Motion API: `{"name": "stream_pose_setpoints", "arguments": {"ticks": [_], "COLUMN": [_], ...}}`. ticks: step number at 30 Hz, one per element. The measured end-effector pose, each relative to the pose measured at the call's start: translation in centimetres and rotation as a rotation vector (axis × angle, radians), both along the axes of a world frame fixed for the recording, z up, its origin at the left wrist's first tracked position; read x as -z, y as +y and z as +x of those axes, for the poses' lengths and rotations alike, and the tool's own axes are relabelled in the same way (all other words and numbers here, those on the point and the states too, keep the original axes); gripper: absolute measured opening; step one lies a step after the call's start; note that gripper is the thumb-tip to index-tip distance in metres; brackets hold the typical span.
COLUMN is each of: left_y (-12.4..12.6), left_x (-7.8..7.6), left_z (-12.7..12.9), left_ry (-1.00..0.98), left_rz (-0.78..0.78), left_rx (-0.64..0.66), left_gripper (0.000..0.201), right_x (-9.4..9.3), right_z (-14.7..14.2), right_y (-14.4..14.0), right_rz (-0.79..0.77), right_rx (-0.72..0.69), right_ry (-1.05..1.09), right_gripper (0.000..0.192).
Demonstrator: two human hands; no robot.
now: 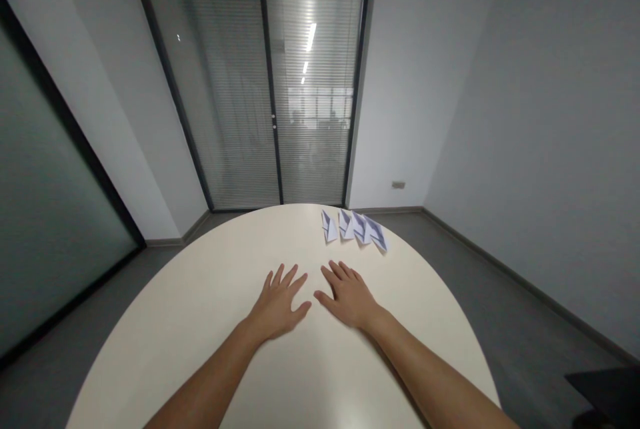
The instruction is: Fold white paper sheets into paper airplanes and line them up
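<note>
My left hand [279, 303] is palm down at the middle of the round cream table [200, 322], its fingers spread and nothing in them. Beside it, a small gap away, my right hand [349, 299] is also palm down with fingers stretched out and thumb apart, holding nothing. Several folded white paper shapes, like paper boats, stand in a row near the table's far right edge. The leftmost folded paper [329, 227] is a little apart from the others; the rightmost folded paper [376, 233] overlaps its neighbour. They lie just beyond my right hand's fingertips, untouched.
Beyond the table is a glass partition with blinds [315, 115] in a dark frame. White walls rise on both sides, with a socket [398, 185] low on the right one. A dark object [605, 392] pokes in at the lower right. Grey floor [480, 282] surrounds the table.
</note>
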State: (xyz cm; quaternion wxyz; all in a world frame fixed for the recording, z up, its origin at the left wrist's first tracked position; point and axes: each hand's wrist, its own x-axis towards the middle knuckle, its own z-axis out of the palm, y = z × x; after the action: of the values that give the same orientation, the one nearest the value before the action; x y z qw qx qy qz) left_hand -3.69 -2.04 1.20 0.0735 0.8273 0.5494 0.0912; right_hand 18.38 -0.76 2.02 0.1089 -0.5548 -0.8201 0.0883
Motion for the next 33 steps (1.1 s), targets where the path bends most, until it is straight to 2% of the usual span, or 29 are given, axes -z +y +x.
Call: {"name": "stream_pose_setpoints", "arguments": {"ticks": [4, 9, 13, 17, 20, 22, 24, 25, 26, 28, 29, 31, 33], "left_y": [0.0, 0.2, 0.5, 0.9, 1.2, 1.2, 0.8, 0.5, 0.2, -0.5, -0.9, -1.4, -1.5], "left_x": [-0.2, -0.3, 0.1, 0.7, 0.9, 0.5, -0.2, -0.7, -1.1, -1.8, -1.9, -1.8, -1.4], "left_z": [-0.2, -0.4, -0.4, -0.6, -0.5, -0.1, 0.8, 1.4, 2.0, 3.3, 3.8, 4.5, 4.8], "left_ry": [-0.004, -0.022, -0.053, -0.117, -0.173, -0.195, -0.191, -0.180, -0.163, -0.111, -0.086, -0.069, -0.072], "left_rz": [0.001, 0.005, 0.024, 0.076, 0.144, 0.235, 0.366, 0.425, 0.465, 0.494, 0.500, 0.530, 0.552], "left_rx": [-0.008, -0.002, -0.001, -0.025, -0.039, -0.010, 0.080, 0.139, 0.200, 0.318, 0.373, 0.431, 0.442], "left_gripper": [0.064, 0.063, 0.060, 0.053, 0.049, 0.048, 0.049, 0.048, 0.044, 0.023, 0.015, 0.015, 0.017], "right_x": [-1.3, -3.2, -3.5, -3.9, -4.6, -4.8, -4.8, -4.8, -4.7, -4.8, -4.8, -4.6, -3.3], "right_z": [-1.2, -3.2, -4.2, -4.0, -3.0, -2.0, -1.0, -0.4, 0.2, 1.8, 2.9, 6.7, 12.5], "right_y": [2.2, 7.8, 10.4, 10.1, 8.1, 5.8, 2.7, 1.0, -0.8, -4.3, -6.0, -9.0, -11.8], "right_rz": [0.106, 0.127, 0.153, 0.179, 0.199, 0.210, 0.220, 0.224, 0.218, 0.168, 0.142, 0.165, 0.264], "right_rx": [0.143, 0.274, 0.279, 0.196, 0.109, 0.052, -0.022, -0.080, -0.116, -0.177, -0.206, -0.192, -0.060], "right_ry": [-0.078, -0.336, -0.366, -0.379, -0.370, -0.350, -0.310, -0.216, -0.107, 0.077, 0.148, 0.272, 0.389], "right_gripper": [0.057, 0.055, 0.040, 0.036, 0.034, 0.031, 0.029, 0.028, 0.028, 0.030, 0.031, 0.036, 0.031]}}
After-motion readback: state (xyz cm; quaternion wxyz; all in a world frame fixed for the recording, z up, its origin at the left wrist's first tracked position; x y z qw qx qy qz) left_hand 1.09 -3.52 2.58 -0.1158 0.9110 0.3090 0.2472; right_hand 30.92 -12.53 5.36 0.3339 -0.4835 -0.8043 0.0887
